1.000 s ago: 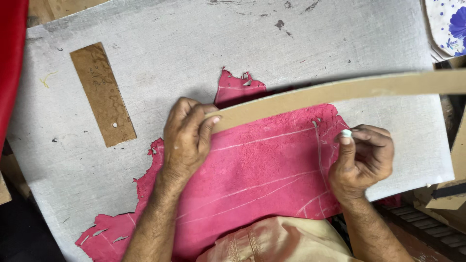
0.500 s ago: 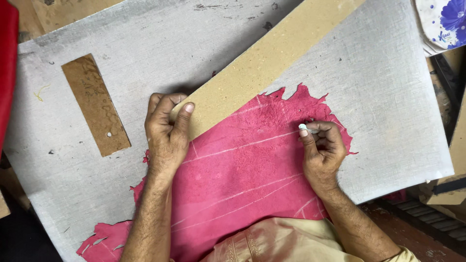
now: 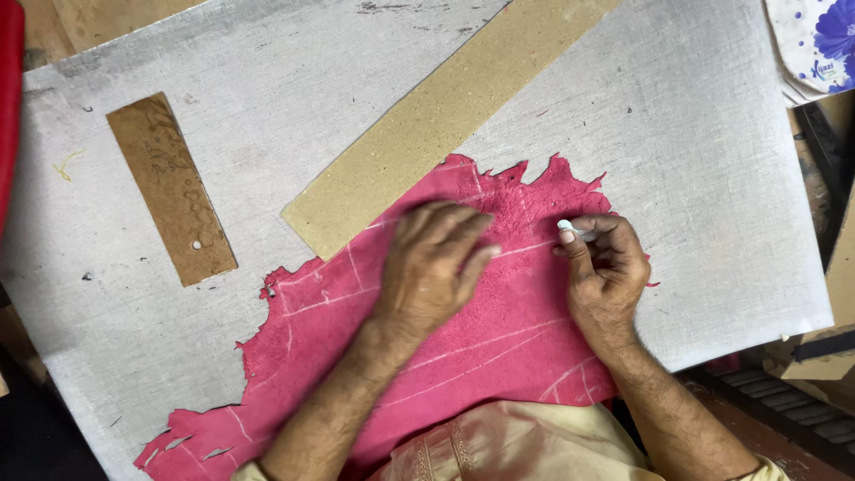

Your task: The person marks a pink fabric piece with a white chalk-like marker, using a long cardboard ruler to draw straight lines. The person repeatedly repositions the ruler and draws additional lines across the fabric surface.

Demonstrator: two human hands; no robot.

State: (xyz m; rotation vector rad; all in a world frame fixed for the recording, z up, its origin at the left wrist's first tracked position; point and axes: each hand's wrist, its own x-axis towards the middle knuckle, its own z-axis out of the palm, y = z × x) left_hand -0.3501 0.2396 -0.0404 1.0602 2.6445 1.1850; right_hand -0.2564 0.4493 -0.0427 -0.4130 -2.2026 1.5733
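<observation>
A ragged-edged pink leather hide (image 3: 499, 338) with several white chalk lines lies on a grey-white work board (image 3: 695, 151). My left hand (image 3: 436, 263) rests flat on the middle of the hide, fingers spread, holding nothing. My right hand (image 3: 606, 267) sits on the hide's right side, pinching a small white piece of chalk (image 3: 568, 229) that points left. A long tan cardboard strip (image 3: 445, 116) lies diagonally across the board, its lower end just over the hide's top left edge, apart from both hands.
A short brown cardboard template (image 3: 172, 189) with a small hole lies on the board's left. A red object (image 3: 9, 98) runs along the left edge. A white cloth with blue flowers (image 3: 819, 40) sits at the top right. Dark clutter (image 3: 819, 356) lies beyond the board's right edge.
My left hand has let go of the long strip and moved right onto the hide. The strip has swung from nearly level to a steep diagonal. My right hand keeps the chalk.
</observation>
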